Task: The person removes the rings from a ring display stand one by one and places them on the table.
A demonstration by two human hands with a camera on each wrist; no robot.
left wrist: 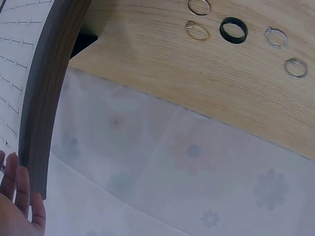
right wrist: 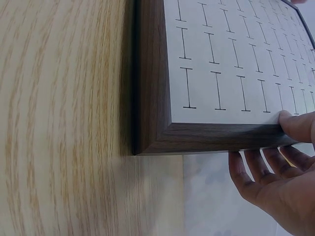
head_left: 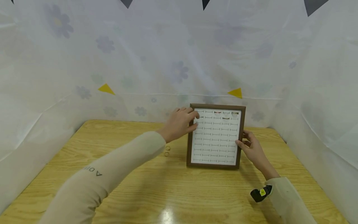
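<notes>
A ring display tray [head_left: 213,166], with a dark wooden frame and a white slotted insert, stands tilted up on the wooden table [head_left: 134,186]. A few rings [head_left: 226,117] sit in its top row. My left hand [head_left: 181,123] rests at the tray's top-left corner with fairly straight fingers [left wrist: 17,196] on the insert. My right hand [head_left: 251,147] holds the tray's right edge, thumb [right wrist: 299,125] on the frame [right wrist: 152,73] and fingers behind it. Two thin rings [head_left: 167,151] lie on the table left of the tray.
In the left wrist view several loose rings lie on the wood, among them a black band [left wrist: 233,30] and a gold ring [left wrist: 197,31]. White flowered sheeting [head_left: 139,62] walls the table on three sides. A black wrist camera [head_left: 261,193] sits on my right sleeve.
</notes>
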